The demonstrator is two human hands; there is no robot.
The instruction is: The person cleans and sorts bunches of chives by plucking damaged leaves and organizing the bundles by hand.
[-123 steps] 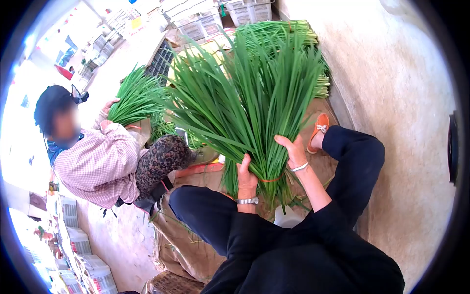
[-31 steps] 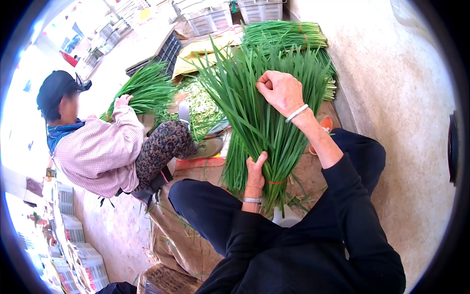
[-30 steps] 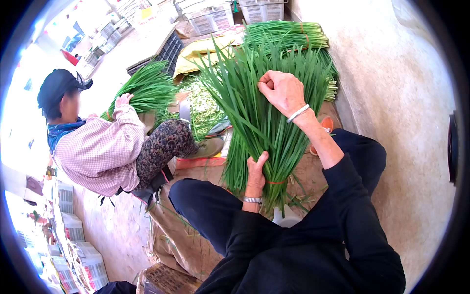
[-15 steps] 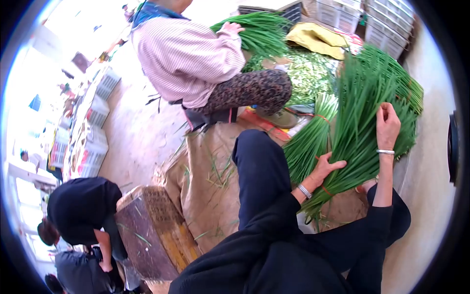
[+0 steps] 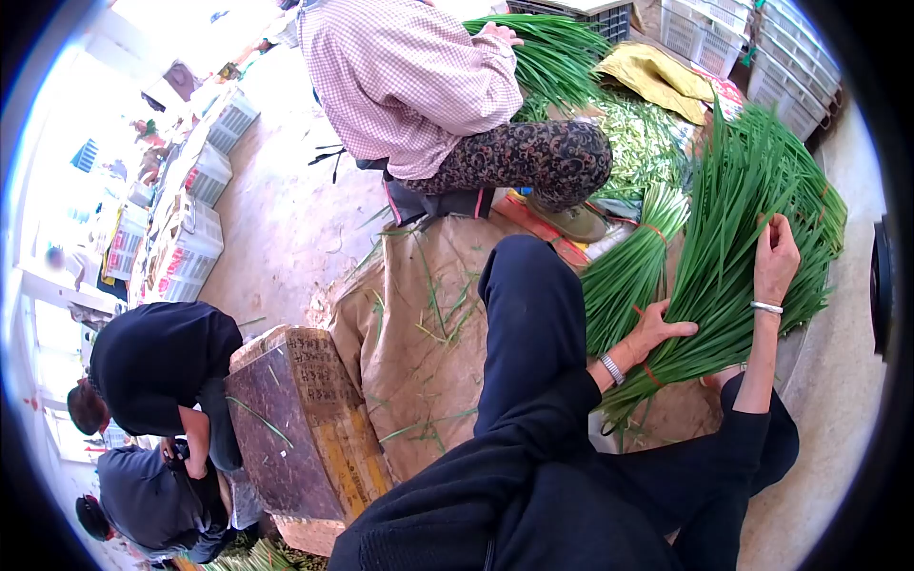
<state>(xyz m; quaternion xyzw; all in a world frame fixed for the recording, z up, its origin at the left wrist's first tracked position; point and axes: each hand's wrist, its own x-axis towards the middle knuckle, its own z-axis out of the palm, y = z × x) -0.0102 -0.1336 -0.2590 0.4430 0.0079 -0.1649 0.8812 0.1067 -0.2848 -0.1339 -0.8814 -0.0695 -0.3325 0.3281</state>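
Large bunch: the green leaves (image 5: pixel 728 228) lean between the person's legs, narrow at the red band (image 5: pixel 651 374) near the lap and fanned wide at the far end.
Left hand: it (image 5: pixel 653 328) holds the side of the large bunch just above the band, thumb stretched apart across the leaves, the other fingers bent round the side and partly hidden.
Right hand: it (image 5: pixel 776 262) is at the outer side of the fan, thumb and forefinger tips brought together, the rest curled in; whether a leaf is pinched between them, I cannot tell.
Torn leaves: a hard pull by the right hand on one blade could, I judge, snap it or drag neighbours askew.
Loose hold: the only band seen sits low, so if the left hand slackened, the wide top would probably flop sideways.
Second bunch: this smaller one (image 5: pixel 624 285), tied with its own band (image 5: pixel 654 231), lies right beside the left hand; leaves of the two could tangle there.
Stacked bunches: these (image 5: pixel 809 186) lie behind the fan, its tips close against them, so blades might catch.
Brown cloth: it (image 5: pixel 419 362) is wrinkled and strewn with stray blades; a shifting foot could perhaps ruck it.
Co-worker: a person in a checked shirt (image 5: pixel 409 76) rests a hand (image 5: pixel 502 34) on another bunch (image 5: pixel 557 57), well apart.
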